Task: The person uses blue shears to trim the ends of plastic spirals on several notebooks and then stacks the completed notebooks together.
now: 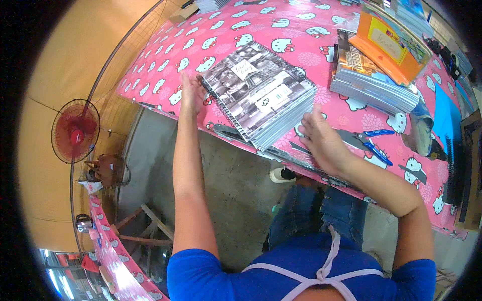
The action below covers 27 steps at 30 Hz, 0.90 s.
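Note:
A stack of spiral-bound notebooks [258, 90] with black-and-white photo covers lies at a slant near the table's front edge. My left hand [192, 95] stands upright at the stack's left side by the spiral binding, fingers stretched out and holding nothing. On the other side, my right hand [319, 134] is beside the stack's lower right corner, its fingers apart and curved toward the page edges. Whether its fingertips touch the notebooks, I cannot tell. Just right of that hand lie blue-handled pliers [374, 143] and a dark flat blade-like piece [350, 139].
A pink cartoon-cat cloth [281, 25] covers the table. Further right sits a second notebook stack [374, 88] with an orange stand [386, 45] on it. Blue sheets [447, 115] lie at the right edge. A red fan [76, 131] stands off to the left.

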Each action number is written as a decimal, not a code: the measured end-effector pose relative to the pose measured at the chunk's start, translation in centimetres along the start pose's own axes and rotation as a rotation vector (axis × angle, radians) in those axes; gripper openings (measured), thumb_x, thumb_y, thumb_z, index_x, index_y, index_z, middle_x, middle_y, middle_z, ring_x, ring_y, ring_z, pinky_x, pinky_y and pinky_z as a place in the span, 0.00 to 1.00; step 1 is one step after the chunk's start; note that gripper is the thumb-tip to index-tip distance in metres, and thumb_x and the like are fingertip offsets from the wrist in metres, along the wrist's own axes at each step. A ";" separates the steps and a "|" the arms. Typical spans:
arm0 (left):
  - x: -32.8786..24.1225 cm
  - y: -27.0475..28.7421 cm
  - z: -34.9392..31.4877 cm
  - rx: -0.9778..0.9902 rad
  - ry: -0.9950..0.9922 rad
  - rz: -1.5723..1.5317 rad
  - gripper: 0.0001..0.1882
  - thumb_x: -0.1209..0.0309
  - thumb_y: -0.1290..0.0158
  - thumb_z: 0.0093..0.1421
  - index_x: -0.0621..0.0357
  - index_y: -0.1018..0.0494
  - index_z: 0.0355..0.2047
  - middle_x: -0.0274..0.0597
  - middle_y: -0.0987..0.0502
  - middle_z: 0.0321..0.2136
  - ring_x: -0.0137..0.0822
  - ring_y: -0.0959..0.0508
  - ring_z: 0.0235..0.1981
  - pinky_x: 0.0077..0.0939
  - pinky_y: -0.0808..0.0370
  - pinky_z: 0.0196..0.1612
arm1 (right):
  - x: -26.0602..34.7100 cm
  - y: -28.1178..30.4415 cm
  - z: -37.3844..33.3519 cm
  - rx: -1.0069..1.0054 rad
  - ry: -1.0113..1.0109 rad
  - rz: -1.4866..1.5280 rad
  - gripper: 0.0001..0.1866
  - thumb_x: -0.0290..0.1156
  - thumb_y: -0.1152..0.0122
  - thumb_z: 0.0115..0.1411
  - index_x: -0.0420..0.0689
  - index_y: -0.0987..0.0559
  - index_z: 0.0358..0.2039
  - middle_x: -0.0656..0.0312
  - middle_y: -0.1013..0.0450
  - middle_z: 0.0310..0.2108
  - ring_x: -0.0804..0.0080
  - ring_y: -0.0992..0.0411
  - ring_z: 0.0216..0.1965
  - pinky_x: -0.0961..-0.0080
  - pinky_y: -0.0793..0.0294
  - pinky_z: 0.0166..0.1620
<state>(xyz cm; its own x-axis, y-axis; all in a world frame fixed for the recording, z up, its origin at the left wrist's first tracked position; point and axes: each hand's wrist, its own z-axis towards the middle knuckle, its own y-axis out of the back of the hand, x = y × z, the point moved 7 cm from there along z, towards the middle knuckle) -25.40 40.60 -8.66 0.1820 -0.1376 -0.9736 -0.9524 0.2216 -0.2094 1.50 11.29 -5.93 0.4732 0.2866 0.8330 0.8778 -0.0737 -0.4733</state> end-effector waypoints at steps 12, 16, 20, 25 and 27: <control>0.2 -2.0 -11.7 0.134 -0.024 0.239 0.48 0.32 0.78 0.60 0.66 0.35 0.54 0.45 0.29 0.51 0.37 0.31 0.52 0.36 0.39 0.57 | 3.9 4.8 11.4 -0.055 0.087 0.023 0.48 0.67 0.69 0.61 0.39 0.57 0.66 0.47 0.60 0.68 0.55 0.57 0.68 0.61 0.59 0.67; 1.2 -4.5 -16.4 0.034 -0.177 0.295 0.25 0.61 0.49 0.61 0.60 0.37 0.54 0.41 0.28 0.49 0.34 0.29 0.50 0.33 0.34 0.54 | 4.4 3.7 4.3 0.122 0.184 -0.653 0.39 0.58 0.58 0.63 0.41 0.44 0.64 0.48 0.49 0.65 0.57 0.47 0.64 0.61 0.45 0.63; 2.3 -7.6 -18.9 -0.053 -0.179 0.235 0.27 0.84 0.40 0.49 0.61 0.35 0.50 0.41 0.27 0.46 0.32 0.28 0.47 0.27 0.32 0.51 | 7.3 6.3 -6.6 0.128 0.564 -1.527 0.36 0.46 0.37 0.51 0.40 0.35 0.56 0.46 0.38 0.56 0.50 0.39 0.58 0.60 0.42 0.60; 4.5 -11.9 -21.9 -0.139 -0.240 0.194 0.22 0.86 0.43 0.50 0.61 0.33 0.45 0.39 0.26 0.42 0.30 0.26 0.42 0.26 0.29 0.48 | 6.6 14.4 -11.5 -0.226 0.424 -1.768 0.37 0.45 0.36 0.48 0.40 0.35 0.55 0.45 0.41 0.57 0.45 0.42 0.58 0.54 0.44 0.60; 5.1 -13.9 -22.9 -0.141 -0.271 0.231 0.19 0.85 0.44 0.53 0.62 0.35 0.44 0.40 0.26 0.41 0.28 0.25 0.41 0.21 0.26 0.42 | 6.2 15.4 -11.5 -0.234 0.416 -1.735 0.37 0.44 0.36 0.47 0.39 0.35 0.54 0.45 0.41 0.57 0.45 0.43 0.58 0.53 0.44 0.59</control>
<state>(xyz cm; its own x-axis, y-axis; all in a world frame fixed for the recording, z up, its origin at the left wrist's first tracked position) -16.85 14.68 -8.60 -0.0015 0.1654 -0.9862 -0.9967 0.0794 0.0148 18.81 0.95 -4.77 -0.9489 -0.0552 0.3107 0.3151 -0.1113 0.9425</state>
